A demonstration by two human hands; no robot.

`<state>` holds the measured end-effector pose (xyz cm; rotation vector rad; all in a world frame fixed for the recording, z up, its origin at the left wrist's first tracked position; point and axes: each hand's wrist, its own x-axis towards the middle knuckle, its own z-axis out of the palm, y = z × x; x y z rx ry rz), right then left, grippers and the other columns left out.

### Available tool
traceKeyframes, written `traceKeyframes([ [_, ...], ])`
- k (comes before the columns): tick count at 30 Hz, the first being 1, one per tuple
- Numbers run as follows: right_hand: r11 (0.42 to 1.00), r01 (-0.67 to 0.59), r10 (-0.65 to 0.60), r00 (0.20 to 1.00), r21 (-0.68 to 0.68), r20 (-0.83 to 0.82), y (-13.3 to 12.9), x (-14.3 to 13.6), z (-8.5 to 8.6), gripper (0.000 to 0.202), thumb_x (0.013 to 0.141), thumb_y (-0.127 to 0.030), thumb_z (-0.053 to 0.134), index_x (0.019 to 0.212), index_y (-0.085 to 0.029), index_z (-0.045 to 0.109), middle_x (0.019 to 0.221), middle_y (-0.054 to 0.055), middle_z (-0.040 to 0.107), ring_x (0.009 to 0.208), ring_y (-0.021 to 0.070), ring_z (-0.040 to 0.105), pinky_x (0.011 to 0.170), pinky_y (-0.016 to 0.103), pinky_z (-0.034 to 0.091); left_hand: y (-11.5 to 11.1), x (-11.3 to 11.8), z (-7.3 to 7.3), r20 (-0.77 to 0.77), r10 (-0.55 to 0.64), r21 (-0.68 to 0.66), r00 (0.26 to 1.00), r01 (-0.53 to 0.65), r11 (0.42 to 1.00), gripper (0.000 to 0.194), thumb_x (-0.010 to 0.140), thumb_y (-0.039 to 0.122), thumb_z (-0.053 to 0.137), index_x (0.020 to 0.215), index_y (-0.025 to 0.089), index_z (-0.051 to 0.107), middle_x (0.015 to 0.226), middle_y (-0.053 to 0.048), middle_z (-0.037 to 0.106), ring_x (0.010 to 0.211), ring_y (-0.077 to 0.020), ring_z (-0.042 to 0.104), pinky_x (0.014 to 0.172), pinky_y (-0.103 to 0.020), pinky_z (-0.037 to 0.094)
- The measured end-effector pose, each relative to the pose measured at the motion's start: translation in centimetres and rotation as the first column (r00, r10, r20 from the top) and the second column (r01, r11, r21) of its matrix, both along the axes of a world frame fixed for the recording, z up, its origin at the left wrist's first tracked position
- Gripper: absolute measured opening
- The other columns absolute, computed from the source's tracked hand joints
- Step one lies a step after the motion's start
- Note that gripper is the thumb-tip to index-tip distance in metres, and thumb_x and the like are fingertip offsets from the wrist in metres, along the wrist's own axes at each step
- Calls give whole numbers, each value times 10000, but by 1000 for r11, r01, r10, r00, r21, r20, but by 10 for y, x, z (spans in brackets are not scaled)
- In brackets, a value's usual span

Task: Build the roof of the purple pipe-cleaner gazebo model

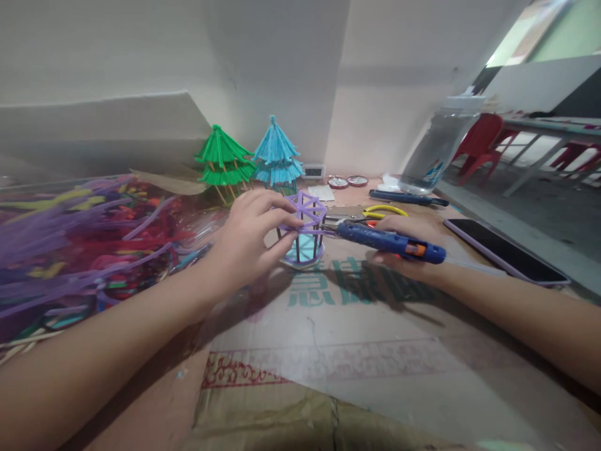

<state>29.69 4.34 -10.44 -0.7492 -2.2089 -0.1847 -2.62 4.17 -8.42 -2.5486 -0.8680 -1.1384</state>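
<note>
A small pavilion frame [322, 216] with purple strips, dark posts and a light blue base stands upright on the printed cardboard. Against its left side, the thumb and fingers of my left hand [263, 225] pinch the upper purple rim. My right hand [404, 247] is wrapped round a blue hot glue gun [375, 238], a clear glue stick jutting from its rear. The gun's nozzle points left and meets or nearly meets the frame's right edge; I cannot tell which. Part of the frame is hidden behind my left fingers.
Green [224, 160] and light blue [278, 153] model pavilions stand by the wall. Colourful pipe cleaners [84, 250] heap at left. Yellow-handled pliers [387, 210], a dark blue tool [406, 198], a phone [507, 250] and a clear bottle [432, 150] are at right. A small digital clock [313, 171] sits behind.
</note>
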Motion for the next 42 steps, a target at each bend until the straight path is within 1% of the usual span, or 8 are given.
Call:
traceKeyframes([
  [6, 993, 35, -37, 999, -117, -19, -4, -5, 2, 481, 895, -723, 588, 828, -250, 649, 673, 31, 660, 600, 200, 612, 598, 340, 471, 0, 0, 0, -6, -1, 6, 1000, 1, 1000, 116, 960, 242, 637, 1035, 220, 722, 1158, -68, 709, 1173, -259, 622, 1059, -470, 444],
  [9, 986, 31, -30, 1000, -162, 9, -10, -7, 8, 394, 914, -627, 633, 829, -243, 633, 700, 28, 674, 617, 191, 617, 605, 322, 460, -1, 0, 0, -6, -2, 7, 1000, 2, 1000, 117, 959, 239, 637, 1034, 214, 724, 1164, -73, 710, 1176, -262, 622, 1061, -473, 443],
  [12, 970, 82, -65, 995, -231, 78, -15, -9, 14, 319, 902, -543, 683, 834, -235, 636, 719, 24, 678, 631, 186, 617, 598, 310, 438, 0, 0, 0, -8, -1, 4, 1000, 1, 1000, 117, 956, 235, 640, 1035, 215, 724, 1170, -74, 710, 1181, -262, 624, 1060, -474, 442],
  [16, 982, 81, -75, 996, -168, 44, -15, -11, 15, 354, 891, -558, 672, 752, -240, 603, 639, 7, 622, 580, 173, 569, 564, 302, 398, 0, 0, 1, -10, 4, -3, 1000, -4, 1000, 111, 956, 238, 640, 1033, 226, 718, 1175, -67, 708, 1173, -252, 626, 1058, -472, 444],
  [21, 979, 75, -66, 996, -189, 51, -13, -10, 11, 337, 910, -539, 665, 790, -229, 613, 677, 10, 625, 597, 164, 554, 573, 297, 393, -1, 0, 1, -19, 6, -5, 1000, -7, 1000, 112, 955, 246, 637, 1035, 233, 715, 1180, -63, 708, 1174, -250, 627, 1062, -469, 442],
  [24, 988, 45, -47, 999, -145, -5, -10, -9, 7, 381, 896, -579, 664, 755, -230, 604, 632, -2, 600, 554, 157, 527, 545, 295, 371, 0, 0, 1, -19, 6, 0, 1000, -6, 1000, 112, 957, 247, 638, 1034, 229, 718, 1179, -64, 707, 1174, -248, 626, 1061, -463, 442],
  [27, 994, 22, -25, 999, -110, -25, -7, -8, 4, 376, 894, -570, 676, 748, -230, 606, 622, -6, 597, 543, 152, 519, 537, 291, 360, 0, 0, 1, -17, 8, 2, 1000, -8, 1000, 113, 961, 249, 635, 1036, 231, 717, 1178, -62, 707, 1174, -246, 625, 1063, -460, 442],
  [42, 983, 40, -44, 999, -178, -23, -7, -9, 4, 369, 874, -560, 694, 738, -229, 604, 629, -7, 602, 560, 158, 529, 559, 294, 387, 0, -1, 2, -22, 0, -15, 1000, -1, 1000, 122, 957, 243, 627, 1045, 242, 712, 1179, -61, 707, 1193, -250, 617, 1075, -470, 430],
])
